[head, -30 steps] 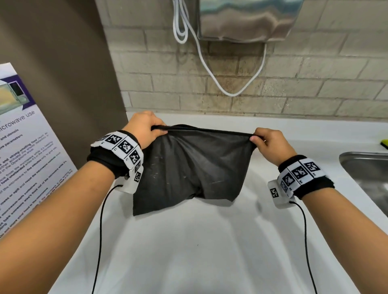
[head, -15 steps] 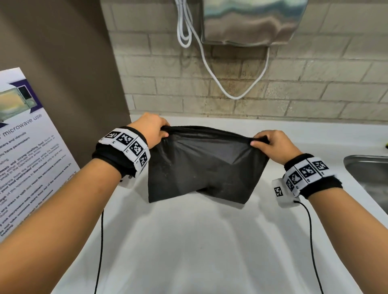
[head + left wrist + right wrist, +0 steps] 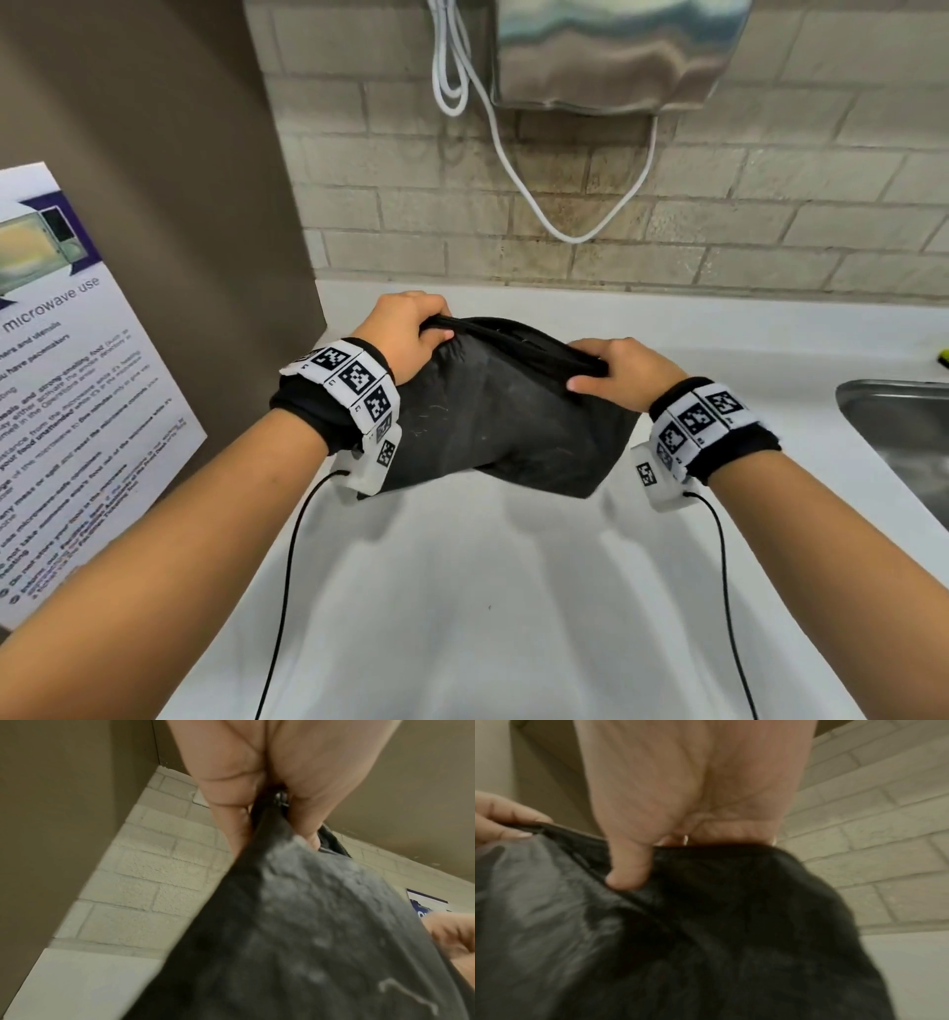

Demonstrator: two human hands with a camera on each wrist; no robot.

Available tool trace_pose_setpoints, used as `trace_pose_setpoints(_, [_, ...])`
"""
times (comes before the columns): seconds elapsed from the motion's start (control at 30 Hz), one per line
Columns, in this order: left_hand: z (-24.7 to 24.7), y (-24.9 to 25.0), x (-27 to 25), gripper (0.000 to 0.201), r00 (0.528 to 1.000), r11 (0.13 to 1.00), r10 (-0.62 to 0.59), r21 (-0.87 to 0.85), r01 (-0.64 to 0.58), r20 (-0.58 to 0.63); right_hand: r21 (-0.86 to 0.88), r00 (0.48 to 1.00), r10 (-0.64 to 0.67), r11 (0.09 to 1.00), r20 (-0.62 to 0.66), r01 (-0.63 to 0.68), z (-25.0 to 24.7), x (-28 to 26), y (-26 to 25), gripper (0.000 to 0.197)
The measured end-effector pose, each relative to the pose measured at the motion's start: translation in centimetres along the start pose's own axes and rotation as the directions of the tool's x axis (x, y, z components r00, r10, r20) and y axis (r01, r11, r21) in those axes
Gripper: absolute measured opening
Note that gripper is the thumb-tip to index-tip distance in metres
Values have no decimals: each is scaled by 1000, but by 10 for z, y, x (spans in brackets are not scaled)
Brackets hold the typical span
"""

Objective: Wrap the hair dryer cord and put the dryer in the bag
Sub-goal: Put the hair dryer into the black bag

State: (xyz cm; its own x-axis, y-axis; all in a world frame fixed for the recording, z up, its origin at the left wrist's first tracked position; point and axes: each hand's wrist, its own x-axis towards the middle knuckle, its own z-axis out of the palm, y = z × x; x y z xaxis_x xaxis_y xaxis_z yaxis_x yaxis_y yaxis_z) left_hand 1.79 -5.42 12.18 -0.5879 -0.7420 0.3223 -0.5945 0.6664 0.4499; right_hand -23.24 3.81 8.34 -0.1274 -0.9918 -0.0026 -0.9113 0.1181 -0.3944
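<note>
A black fabric bag [image 3: 503, 411] hangs above the white counter, bulging as if something is inside; no hair dryer or its cord shows. My left hand [image 3: 411, 334] grips the bag's top edge at its left end. My right hand [image 3: 611, 370] grips the top edge nearer the right, thumb on the near side. In the left wrist view the bag [image 3: 308, 933] is pinched between the fingers [image 3: 231, 805]. The right wrist view shows the thumb [image 3: 628, 866] pressed on the bag's rim [image 3: 706, 902], with the left hand's fingertips [image 3: 503, 817] at far left.
White counter [image 3: 488, 591] runs under the bag. A steel sink [image 3: 904, 437] is at the right. A metal wall dispenser [image 3: 611, 51] with a white cable [image 3: 513, 169] hangs above. A microwave notice [image 3: 67, 390] leans at the left on a brown panel.
My hands have come closer together, the right one moving left along the top edge. The bag's mouth has slackened and bunched, and the bag has tilted.
</note>
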Motion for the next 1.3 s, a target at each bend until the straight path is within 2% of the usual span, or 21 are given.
trace_pose_setpoints(0.1, [-5, -2, -2, 14, 1000, 999, -7, -36, 7, 6, 107, 983, -20, 993, -183, 40, 6, 9, -8, 21])
trace_pose_setpoints(0.17, [-12, -5, -2, 15, 999, 996, -40, -76, 41, 17, 179, 963, 8, 983, -271, 42, 6, 11, -8, 19])
trace_pose_setpoints(0.3, [-13, -1, -8, 21, 997, 984, -41, -175, 30, -59, 128, 969, 54, 992, -241, -23, 4, 14, -11, 21])
trace_pose_setpoints(0.4, [-6, 4, -11, 25, 998, 975, -6, -221, -9, -68, 140, 989, -64, 987, -134, 83, 5, 14, -33, 35])
trace_pose_setpoints(0.47, [-3, 5, -11, 27, 998, 972, 12, -232, -25, -58, 146, 984, -147, 976, -104, 161, 8, 15, -50, 39])
trace_pose_setpoints(0.53, [-2, 5, -11, 29, 997, 965, 4, -260, -23, -72, 102, 971, -143, 981, -193, 165, 8, 20, -61, 29])
trace_pose_setpoints(0.6, [-2, 4, -11, 28, 991, 942, -65, -335, 22, -119, 65, 946, -81, 992, -314, 107, 4, 23, -65, 21])
trace_pose_setpoints(0.7, [0, 2, -13, 22, 966, 881, -182, -467, 78, -181, 140, 949, -52, 985, -311, 100, 4, 23, -68, 21])
trace_pose_setpoints(0.8, [7, 4, -18, 22, 955, 831, -200, -554, 47, -219, 153, 947, -79, 979, -312, 132, 9, 20, -74, 23])
trace_pose_setpoints(0.87, [11, 7, -21, 27, 958, 848, -179, -529, 34, -226, 190, 938, -113, 965, -327, 183, 12, 16, -78, 28])
trace_pose_setpoints(0.97, [15, 12, -24, 24, 969, 917, -94, -398, -5, -229, 282, 922, -186, 915, -340, 289, 16, 11, -84, 31])
trace_pose_setpoints(1.1, [21, 17, -24, 17, 962, 967, -91, -255, 23, -257, 333, 886, -244, 861, -394, 385, 22, 5, -87, 21])
trace_pose_setpoints(1.2, [22, 23, -24, 14, 972, 984, -97, -170, 61, -212, 300, 878, -253, 871, -406, 389, 23, 2, -84, 36])
trace_pose_setpoints(1.3, [21, 32, -26, 16, 982, 996, -44, -84, 28, -186, 311, 906, -246, 881, -344, 357, 22, 2, -84, 43])
